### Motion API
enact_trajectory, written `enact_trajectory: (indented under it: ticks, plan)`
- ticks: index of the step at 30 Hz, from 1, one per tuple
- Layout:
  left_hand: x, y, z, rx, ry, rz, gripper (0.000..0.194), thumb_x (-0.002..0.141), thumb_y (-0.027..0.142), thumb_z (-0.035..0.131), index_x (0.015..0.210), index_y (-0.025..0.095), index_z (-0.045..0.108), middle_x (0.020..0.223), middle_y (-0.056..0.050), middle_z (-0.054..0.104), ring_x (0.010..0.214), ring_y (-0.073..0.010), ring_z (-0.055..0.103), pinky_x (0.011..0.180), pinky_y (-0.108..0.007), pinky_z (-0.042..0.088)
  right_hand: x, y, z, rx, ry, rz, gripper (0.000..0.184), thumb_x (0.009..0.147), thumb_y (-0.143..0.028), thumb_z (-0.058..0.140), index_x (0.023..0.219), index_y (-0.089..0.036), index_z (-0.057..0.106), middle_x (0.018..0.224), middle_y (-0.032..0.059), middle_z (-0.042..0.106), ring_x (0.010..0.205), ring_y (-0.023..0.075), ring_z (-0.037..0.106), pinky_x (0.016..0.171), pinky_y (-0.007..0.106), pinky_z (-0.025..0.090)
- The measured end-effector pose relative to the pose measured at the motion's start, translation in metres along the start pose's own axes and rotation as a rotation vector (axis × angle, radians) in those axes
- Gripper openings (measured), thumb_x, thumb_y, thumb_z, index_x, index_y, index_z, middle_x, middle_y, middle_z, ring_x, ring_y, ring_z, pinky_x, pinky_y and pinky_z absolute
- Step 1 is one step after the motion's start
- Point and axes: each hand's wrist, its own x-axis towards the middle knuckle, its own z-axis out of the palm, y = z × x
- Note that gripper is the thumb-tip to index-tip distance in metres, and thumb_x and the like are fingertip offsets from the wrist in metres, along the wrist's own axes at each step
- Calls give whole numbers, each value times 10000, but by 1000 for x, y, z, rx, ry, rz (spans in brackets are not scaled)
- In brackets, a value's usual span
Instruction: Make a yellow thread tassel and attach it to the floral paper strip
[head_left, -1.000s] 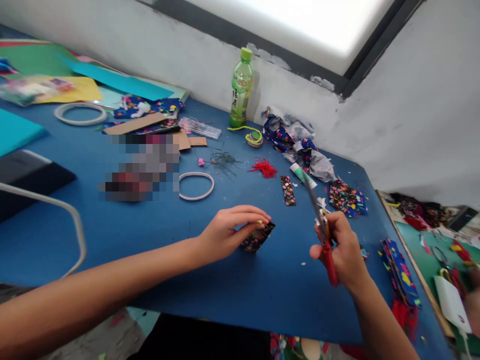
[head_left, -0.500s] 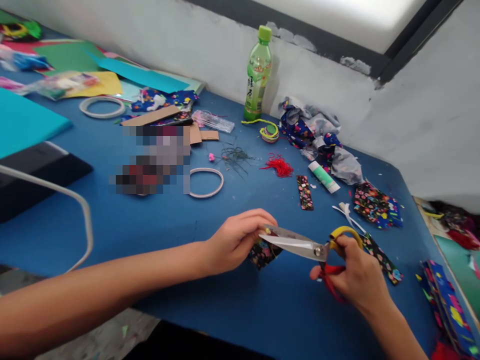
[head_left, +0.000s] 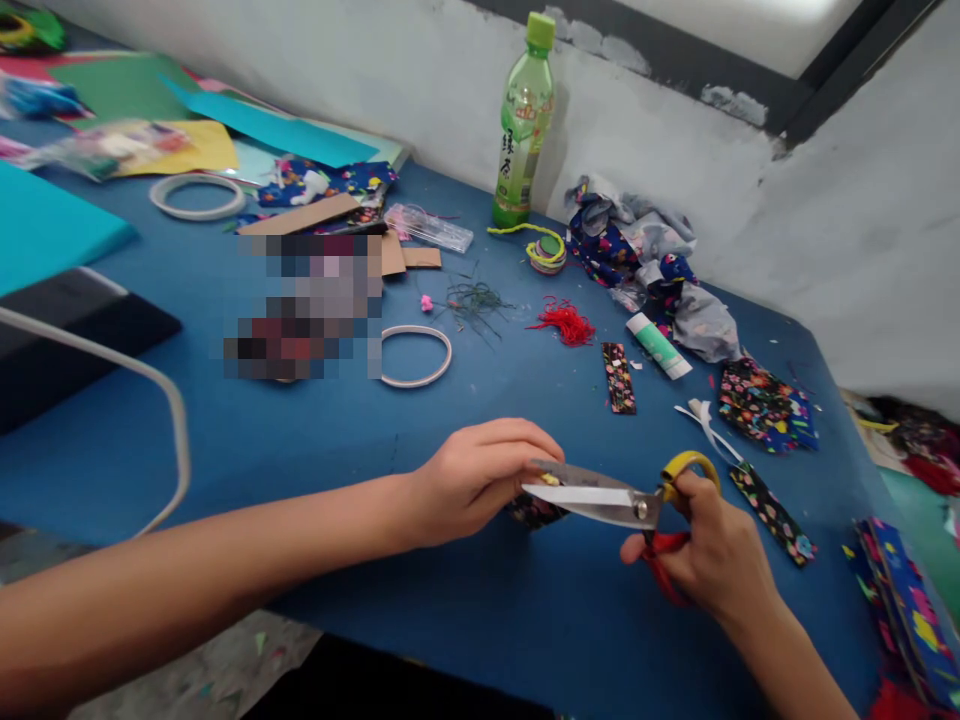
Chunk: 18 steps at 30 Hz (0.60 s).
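Observation:
My left hand (head_left: 480, 480) pinches a small piece of dark flower-patterned fabric (head_left: 534, 512) just above the blue table (head_left: 315, 440). My right hand (head_left: 712, 555) grips scissors (head_left: 600, 497) with one yellow and one red handle. The blades point left and lie over the fabric piece, close to my left fingertips. A narrow strip of the same patterned fabric (head_left: 619, 377) lies flat on the table beyond the hands, and another strip (head_left: 772, 512) lies to the right of my right hand.
A green bottle (head_left: 523, 120) stands by the wall. Nearby lie a glue stick (head_left: 658, 345), red thread (head_left: 566, 324), crumpled fabric (head_left: 637, 260), a white ring (head_left: 415, 355), patterned scraps (head_left: 765, 405), coloured paper sheets (head_left: 150, 110) and a dark box (head_left: 67, 330).
The scissors swung from pointing upward to lying level, blades toward my left hand and over the fabric piece. The view shifted slightly; my left hand stayed on the fabric.

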Motion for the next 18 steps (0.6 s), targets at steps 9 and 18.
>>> enact_trajectory:
  ticks: [9, 18]
  plan:
    - [-1, 1, 2, -22, 41, 10, 159, 927, 82, 460, 888, 81, 615, 838, -175, 692, 782, -156, 654, 714, -249, 573, -1, -5, 10, 88, -55, -7, 434, 906, -614, 373, 951, -191, 460, 579, 16, 617, 404, 190, 596, 398, 263, 397]
    - [-1, 7, 0, -20, 48, -21, 189, 924, 64, 435, 892, 77, 621, 835, -170, 691, 777, -157, 656, 714, -252, 573, -1, -8, 14, 106, -59, -44, 440, 912, -604, 384, 940, -178, 492, 575, 11, 609, 411, 175, 591, 414, 252, 416]
